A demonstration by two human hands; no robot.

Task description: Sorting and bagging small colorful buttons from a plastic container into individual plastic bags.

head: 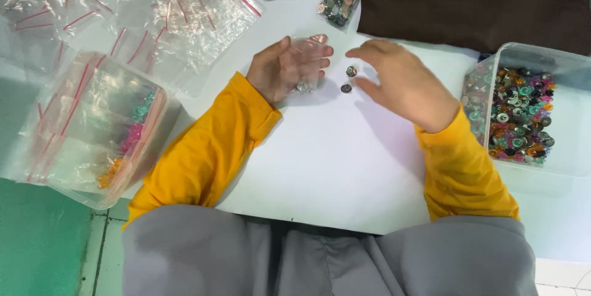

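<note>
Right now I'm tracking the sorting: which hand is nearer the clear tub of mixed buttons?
Right. The right hand hovers just left of the tub, apart from it; the left hand is farther left, holding a small clear bag.

The right hand (pixel 403 80) hides its own fingertips, the clear bag (pixel 306 65) blurs against the left hand (pixel 284 68), its contents too small to tell, and the plastic tub (pixel 569 68) runs off the right edge.

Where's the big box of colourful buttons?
In the head view, the clear box of buttons sits on the white table at the far right, beside the right hand.
</note>
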